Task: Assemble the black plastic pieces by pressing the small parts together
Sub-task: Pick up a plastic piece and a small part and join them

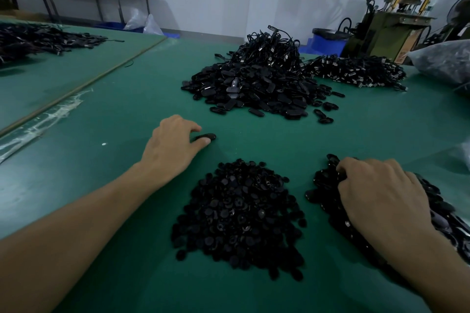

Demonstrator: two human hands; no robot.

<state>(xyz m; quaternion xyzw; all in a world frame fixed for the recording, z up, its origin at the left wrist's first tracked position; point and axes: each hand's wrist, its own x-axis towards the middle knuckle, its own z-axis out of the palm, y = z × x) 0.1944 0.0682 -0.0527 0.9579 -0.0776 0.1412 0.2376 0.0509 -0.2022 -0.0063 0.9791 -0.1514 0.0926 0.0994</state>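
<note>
On the green table my left hand pinches one black oval plastic piece between thumb and fingers, flat on the surface. In front of me lies a heap of small round black parts. To its right, my right hand rests on a pile of larger black oval pieces, fingers curled into it; whether it holds one is hidden.
A big mound of finished black pieces with cords sits mid-table, another pile behind it on the right, a plastic bag at far right. More black parts lie on the left table. A machine stands at the back.
</note>
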